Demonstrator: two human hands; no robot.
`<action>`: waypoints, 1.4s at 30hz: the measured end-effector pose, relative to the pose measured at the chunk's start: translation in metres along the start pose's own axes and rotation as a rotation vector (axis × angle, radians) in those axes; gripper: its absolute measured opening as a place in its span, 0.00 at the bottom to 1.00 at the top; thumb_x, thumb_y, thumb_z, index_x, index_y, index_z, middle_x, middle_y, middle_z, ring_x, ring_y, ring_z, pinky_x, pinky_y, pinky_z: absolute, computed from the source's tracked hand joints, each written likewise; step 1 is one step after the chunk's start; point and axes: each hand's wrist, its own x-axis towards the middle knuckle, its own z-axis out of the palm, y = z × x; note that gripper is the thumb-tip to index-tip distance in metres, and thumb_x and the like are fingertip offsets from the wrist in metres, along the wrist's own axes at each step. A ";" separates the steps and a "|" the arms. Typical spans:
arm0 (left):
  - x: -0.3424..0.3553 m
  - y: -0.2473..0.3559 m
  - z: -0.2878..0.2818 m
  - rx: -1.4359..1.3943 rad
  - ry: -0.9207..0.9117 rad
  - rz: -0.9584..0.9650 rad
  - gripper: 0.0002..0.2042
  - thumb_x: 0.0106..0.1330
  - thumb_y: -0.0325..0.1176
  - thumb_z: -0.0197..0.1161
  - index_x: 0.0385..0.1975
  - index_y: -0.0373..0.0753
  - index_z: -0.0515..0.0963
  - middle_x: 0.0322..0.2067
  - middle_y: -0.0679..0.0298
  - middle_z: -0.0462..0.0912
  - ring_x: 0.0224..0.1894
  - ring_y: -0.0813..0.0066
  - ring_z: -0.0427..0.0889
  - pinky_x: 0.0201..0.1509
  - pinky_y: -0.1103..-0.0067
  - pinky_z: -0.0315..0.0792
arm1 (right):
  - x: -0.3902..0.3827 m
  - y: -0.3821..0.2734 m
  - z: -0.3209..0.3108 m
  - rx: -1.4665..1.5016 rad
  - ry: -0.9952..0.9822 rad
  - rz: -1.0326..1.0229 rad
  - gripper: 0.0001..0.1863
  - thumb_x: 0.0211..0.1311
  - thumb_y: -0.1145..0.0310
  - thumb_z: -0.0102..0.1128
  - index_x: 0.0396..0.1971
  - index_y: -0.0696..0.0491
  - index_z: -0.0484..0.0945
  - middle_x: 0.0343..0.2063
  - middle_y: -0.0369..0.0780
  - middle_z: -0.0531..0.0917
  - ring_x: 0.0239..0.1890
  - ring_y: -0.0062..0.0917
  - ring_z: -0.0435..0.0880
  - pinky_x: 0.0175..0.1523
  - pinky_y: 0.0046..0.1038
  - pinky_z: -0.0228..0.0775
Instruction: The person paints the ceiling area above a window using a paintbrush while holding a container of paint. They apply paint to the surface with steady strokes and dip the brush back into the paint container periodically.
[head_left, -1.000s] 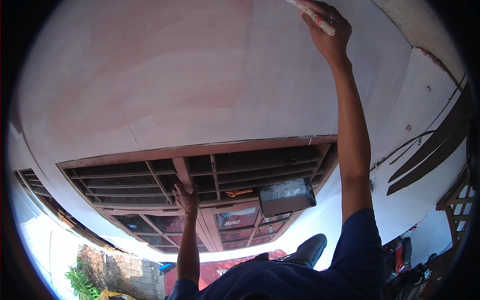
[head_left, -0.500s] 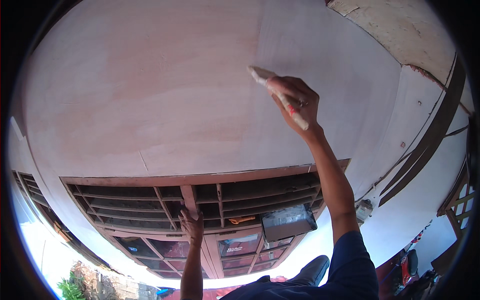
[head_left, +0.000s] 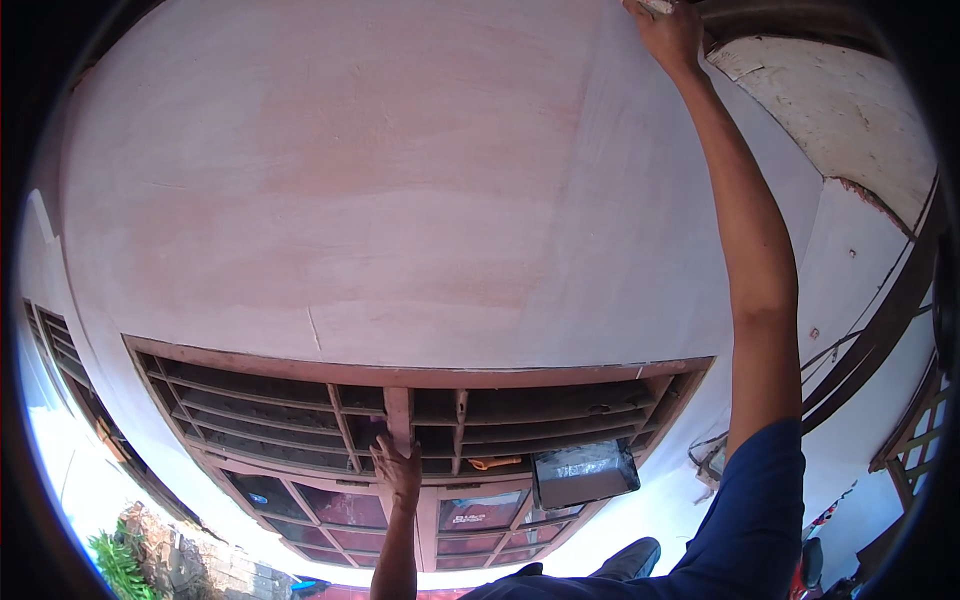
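My right hand (head_left: 668, 28) is raised high at the top edge, closed around a paintbrush (head_left: 656, 6). Only a pale bit of its handle shows; the bristles are cut off by the frame. In front of that arm spreads a wall (head_left: 400, 200), patchy pink and whitish. Lower down, my left hand (head_left: 398, 472) grips the pinkish wooden post (head_left: 398, 408) in the middle of a slatted vent. To the right of this hand, a dark tray (head_left: 536, 486) with whitish paint sits at the vent's lower edge.
An orange-handled item (head_left: 496, 463) lies on the slats beside the tray. Paned windows (head_left: 480, 515) are below the vent. A dark curved strip and cables (head_left: 870, 350) run along the right wall, near a small grey box (head_left: 712, 462). A green plant (head_left: 118, 565) grows at the lower left.
My right hand has moved up and to the right with the paintbrush, from mid-wall to the top edge. My left hand keeps its hold on the post. The view has shifted slightly.
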 end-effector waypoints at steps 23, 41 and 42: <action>0.004 0.002 -0.003 0.076 -0.071 -0.027 0.43 0.53 0.47 0.67 0.62 0.29 0.53 0.56 0.31 0.62 0.60 0.37 0.61 0.62 0.58 0.58 | -0.067 -0.059 -0.031 -0.135 -0.201 0.050 0.10 0.52 0.67 0.63 0.36 0.39 0.82 0.32 0.32 0.84 0.31 0.27 0.83 0.35 0.29 0.76; 0.003 0.014 -0.009 0.095 -0.021 -0.010 0.41 0.50 0.44 0.69 0.59 0.26 0.56 0.51 0.35 0.67 0.55 0.38 0.66 0.58 0.59 0.62 | -0.079 -0.017 -0.062 0.096 0.090 0.217 0.09 0.53 0.69 0.66 0.35 0.50 0.83 0.32 0.35 0.85 0.30 0.22 0.83 0.36 0.23 0.74; 0.002 0.011 -0.008 0.111 0.009 0.008 0.41 0.50 0.44 0.69 0.58 0.26 0.57 0.51 0.35 0.67 0.54 0.38 0.66 0.57 0.59 0.63 | -0.066 -0.005 -0.057 0.158 0.107 0.225 0.09 0.52 0.70 0.66 0.35 0.52 0.83 0.31 0.37 0.85 0.31 0.25 0.84 0.37 0.24 0.74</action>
